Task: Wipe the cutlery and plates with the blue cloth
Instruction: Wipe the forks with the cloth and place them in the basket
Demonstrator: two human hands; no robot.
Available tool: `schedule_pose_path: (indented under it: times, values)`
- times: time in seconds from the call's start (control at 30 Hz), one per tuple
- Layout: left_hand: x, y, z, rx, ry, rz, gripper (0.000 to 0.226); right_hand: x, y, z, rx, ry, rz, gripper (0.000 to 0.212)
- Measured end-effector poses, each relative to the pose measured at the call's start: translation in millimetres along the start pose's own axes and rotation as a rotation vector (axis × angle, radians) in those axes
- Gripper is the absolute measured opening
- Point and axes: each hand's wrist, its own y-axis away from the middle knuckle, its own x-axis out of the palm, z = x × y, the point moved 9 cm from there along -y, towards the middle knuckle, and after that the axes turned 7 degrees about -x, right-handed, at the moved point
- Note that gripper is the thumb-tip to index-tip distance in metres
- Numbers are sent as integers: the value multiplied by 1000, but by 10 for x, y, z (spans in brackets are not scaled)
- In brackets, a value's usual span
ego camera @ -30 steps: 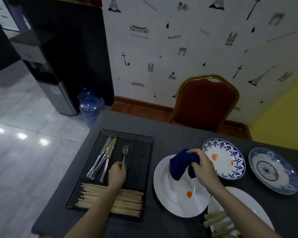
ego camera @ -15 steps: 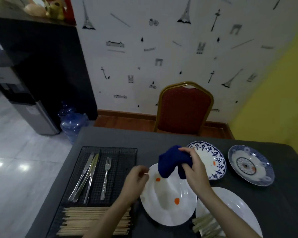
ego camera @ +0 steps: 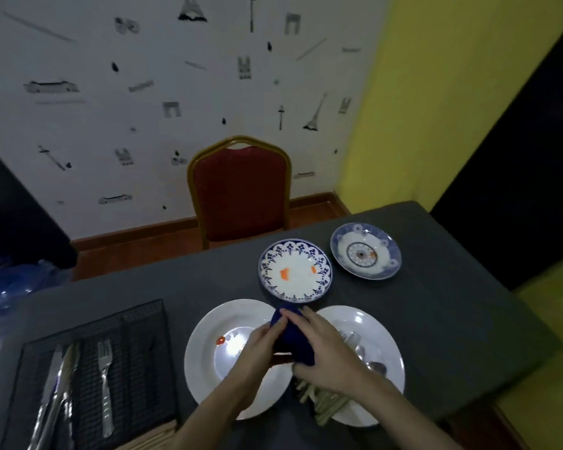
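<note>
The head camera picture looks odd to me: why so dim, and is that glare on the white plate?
Head view: the room is dimly lit, so colours look murky; a bright glare patch sits in the left white plate; the wide lens bends the wall and table edges; wall prints look smeared.

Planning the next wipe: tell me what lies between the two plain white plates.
In the head view, both hands gripping the blue cloth sit between the left white plate and right white plate.
</note>
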Motion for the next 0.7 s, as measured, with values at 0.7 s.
schedule_pose_path:
  times: [0.7]
  values:
    - [1078, -412, 8, -29, -388, -39, 29, -506, 636, -874, 344, 246, -234, 97]
